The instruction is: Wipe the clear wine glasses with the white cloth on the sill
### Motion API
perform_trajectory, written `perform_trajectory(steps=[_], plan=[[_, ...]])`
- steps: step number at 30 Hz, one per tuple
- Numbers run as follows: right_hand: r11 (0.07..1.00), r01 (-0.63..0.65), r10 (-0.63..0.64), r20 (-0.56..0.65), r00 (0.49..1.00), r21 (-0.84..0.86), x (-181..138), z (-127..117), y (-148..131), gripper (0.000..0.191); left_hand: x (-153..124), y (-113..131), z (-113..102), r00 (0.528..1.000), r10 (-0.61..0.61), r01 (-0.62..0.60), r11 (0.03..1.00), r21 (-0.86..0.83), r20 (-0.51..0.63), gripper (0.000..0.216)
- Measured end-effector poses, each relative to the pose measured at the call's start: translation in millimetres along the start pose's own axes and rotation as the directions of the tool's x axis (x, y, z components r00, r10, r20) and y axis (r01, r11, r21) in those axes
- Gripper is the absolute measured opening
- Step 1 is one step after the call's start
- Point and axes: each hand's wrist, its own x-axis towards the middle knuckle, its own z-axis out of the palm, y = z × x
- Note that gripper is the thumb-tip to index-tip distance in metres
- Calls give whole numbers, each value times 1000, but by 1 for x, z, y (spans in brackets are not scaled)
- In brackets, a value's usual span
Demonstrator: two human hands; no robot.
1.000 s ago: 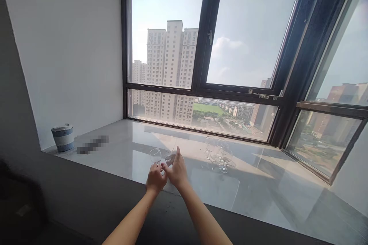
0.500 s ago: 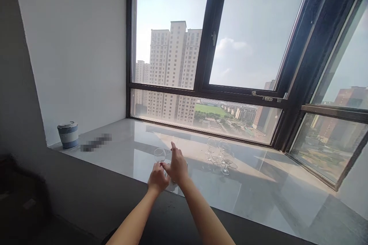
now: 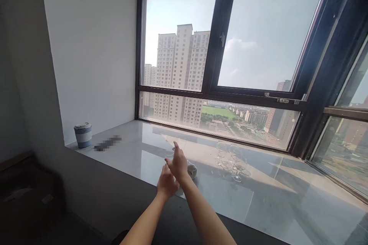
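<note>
My left hand is closed low on a clear wine glass; only a bit of the bowl shows above my hands. My right hand crosses just in front of it with the forefinger pointing up and the other fingers curled on a white cloth, which sticks out to the right of the hand. Both hands hover over the near part of a glossy grey window sill. Farther right on the sill stands a cluster of clear wine glasses, apart from my hands.
A blue-and-white lidded cup stands at the sill's far left by the white wall, with a blurred dark object beside it. Large dark-framed windows rise behind the sill. A dark ledge runs along the sill's near edge.
The view has swung left, so everything sits farther right in the picture. My right hand now covers most of the glass, and the cloth shows at its right side.
</note>
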Motion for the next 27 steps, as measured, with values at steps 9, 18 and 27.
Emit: perform_trajectory(steps=[9, 18, 27], plan=[[984, -112, 73, -258, 963, -139, 33, -66, 46, 76, -2, 7, -5, 996, -52, 59, 994, 87, -76, 45], [810, -365, 345, -131, 929, -458, 10, -157, 146, 78, 1, 10, -11, 995, -34, 39, 998, 53, -93, 37], [670, -321, 301, -150, 942, -669, -4, -172, 180, 74, 2, 12, -11, 996, -72, 75, 996, 56, -56, 36]])
